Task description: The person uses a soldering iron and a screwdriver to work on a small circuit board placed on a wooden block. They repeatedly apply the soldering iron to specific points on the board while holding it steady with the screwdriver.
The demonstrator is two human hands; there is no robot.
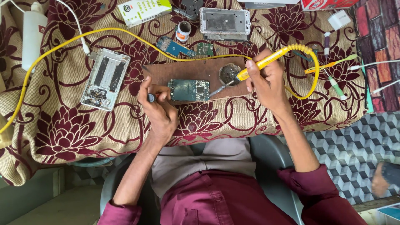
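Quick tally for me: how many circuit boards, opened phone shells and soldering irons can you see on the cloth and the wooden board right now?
Circuit boards: 3 (one on the wooden board by the left hand, a blue one, a small green one)
Opened phone shells: 2 (left, top)
Soldering irons: 1 (yellow, in the right hand)
Total: 6
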